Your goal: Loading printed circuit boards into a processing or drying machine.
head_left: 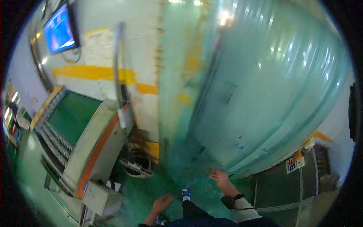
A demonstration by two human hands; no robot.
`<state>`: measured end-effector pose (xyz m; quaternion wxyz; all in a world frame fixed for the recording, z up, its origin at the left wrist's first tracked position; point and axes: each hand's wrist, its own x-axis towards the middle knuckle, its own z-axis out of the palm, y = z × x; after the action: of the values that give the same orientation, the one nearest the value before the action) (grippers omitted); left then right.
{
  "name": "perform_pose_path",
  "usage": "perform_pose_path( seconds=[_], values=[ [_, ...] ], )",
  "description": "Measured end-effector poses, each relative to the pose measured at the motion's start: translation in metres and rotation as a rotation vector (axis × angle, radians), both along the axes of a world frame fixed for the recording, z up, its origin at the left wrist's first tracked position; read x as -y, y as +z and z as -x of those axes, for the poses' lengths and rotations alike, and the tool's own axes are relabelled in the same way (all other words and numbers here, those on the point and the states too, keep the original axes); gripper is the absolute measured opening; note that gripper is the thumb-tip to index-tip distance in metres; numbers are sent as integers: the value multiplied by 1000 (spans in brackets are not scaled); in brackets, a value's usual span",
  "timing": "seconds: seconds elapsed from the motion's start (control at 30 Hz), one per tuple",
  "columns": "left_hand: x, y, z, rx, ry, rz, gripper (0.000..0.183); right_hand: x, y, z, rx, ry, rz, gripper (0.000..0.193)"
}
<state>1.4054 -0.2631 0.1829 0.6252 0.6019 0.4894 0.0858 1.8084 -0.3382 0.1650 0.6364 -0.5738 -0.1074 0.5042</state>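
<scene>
My right hand (pixel 221 178) is near the plastic curtain (pixel 261 102), my left hand (pixel 161 204) lower; I can't tell whether either grips anything.

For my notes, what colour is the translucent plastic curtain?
The curtain is blue-green, best in head view.

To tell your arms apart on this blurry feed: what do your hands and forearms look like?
The left hand and right hand look ungloved. Only the right wears a dark wristband, with a whitish covering above, crossed by a thin dark line.
</scene>
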Motion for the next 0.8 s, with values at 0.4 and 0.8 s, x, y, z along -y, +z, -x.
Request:
perform_pose_path(
  seconds=[0.4,0.8],
  values=[
    [146,-68,318,-346,178,80,33,17,38,97,21,-274,211,23],
    [174,-36,333,107,664,281,57,57,-67,87,39,500,94,21]
  ],
)
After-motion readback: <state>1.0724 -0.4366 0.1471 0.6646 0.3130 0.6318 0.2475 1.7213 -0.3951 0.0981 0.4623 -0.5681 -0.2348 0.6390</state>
